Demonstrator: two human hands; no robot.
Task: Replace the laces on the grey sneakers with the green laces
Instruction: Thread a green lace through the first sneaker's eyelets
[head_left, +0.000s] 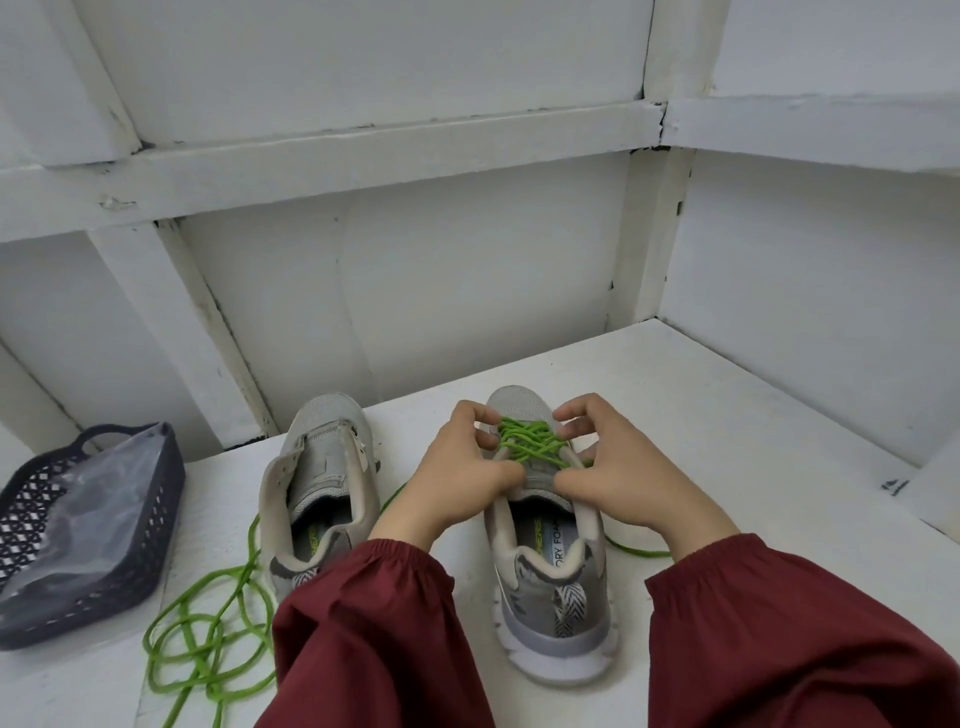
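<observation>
Green lace (527, 441) on sneaker (551, 592), pinched by left hand (457, 470) and right hand (623, 475).

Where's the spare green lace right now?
Head view, lower left: the spare green lace lies coiled on the white surface, between the dark basket and the unlaced sneaker.

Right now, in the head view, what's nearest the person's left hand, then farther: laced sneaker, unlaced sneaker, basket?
1. The laced sneaker, under the left hand, whose fingers pinch its green lace.
2. The unlaced sneaker, just to the left.
3. The dark basket, far left.
</observation>
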